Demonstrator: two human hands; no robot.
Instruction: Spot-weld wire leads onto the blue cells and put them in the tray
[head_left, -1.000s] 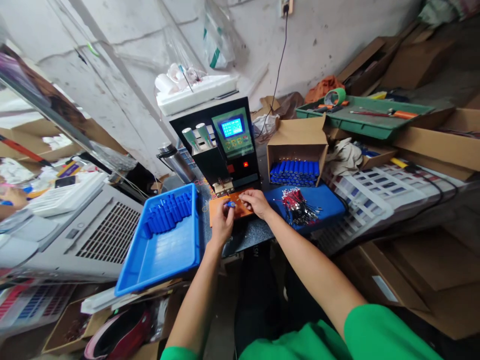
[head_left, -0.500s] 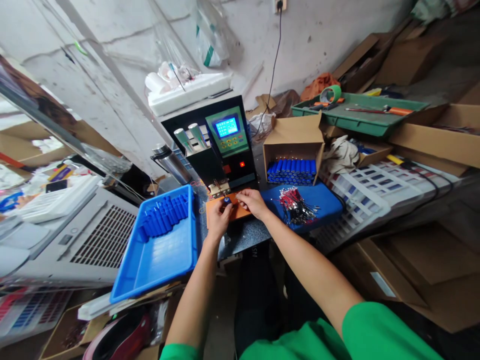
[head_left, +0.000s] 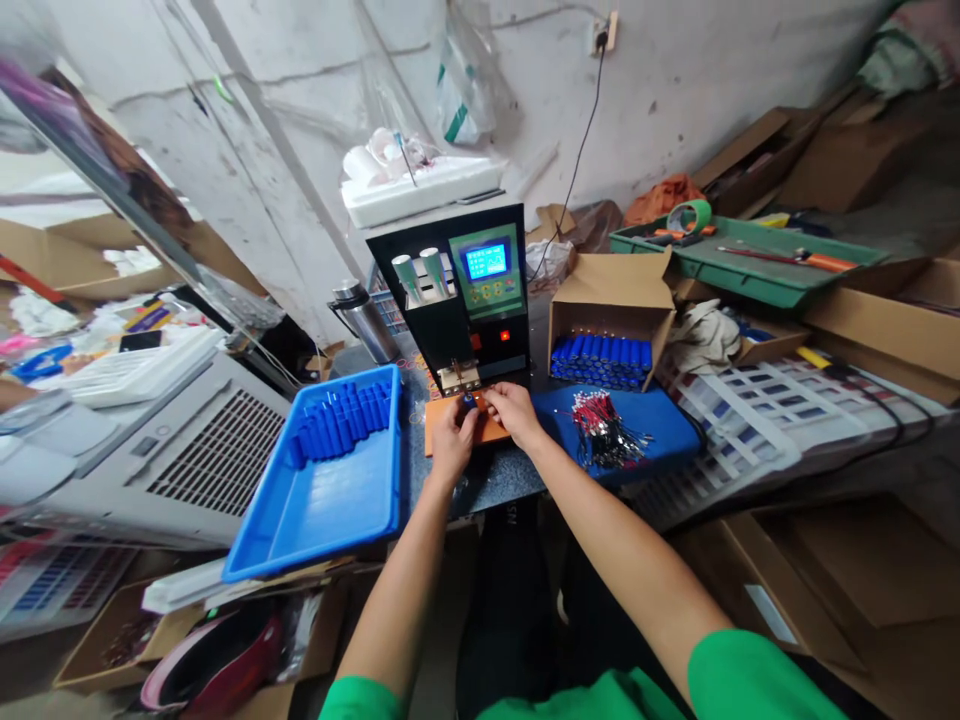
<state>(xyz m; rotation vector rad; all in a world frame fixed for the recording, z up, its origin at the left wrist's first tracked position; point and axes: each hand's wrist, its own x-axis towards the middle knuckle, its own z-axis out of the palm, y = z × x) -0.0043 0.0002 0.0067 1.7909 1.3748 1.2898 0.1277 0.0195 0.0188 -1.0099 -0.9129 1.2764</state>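
Note:
My left hand is closed round a blue cylindrical cell, held end-up over an orange board below the welding head of a black machine with a lit screen. Close against the cell, my right hand pinches something too small to make out. A bundle of red and black wires lies on a blue pad to the right. Blue cells stand in rows in a blue tray on the left.
An open cardboard box of blue cells stands right of the machine. Behind it is a green tray with tape and tools. A steel flask stands left of the machine. White plastic crates are at the right.
The view has shifted, so the scene sits further right in the frame. My right hand has come in closer to the cell, by the machine's welding head.

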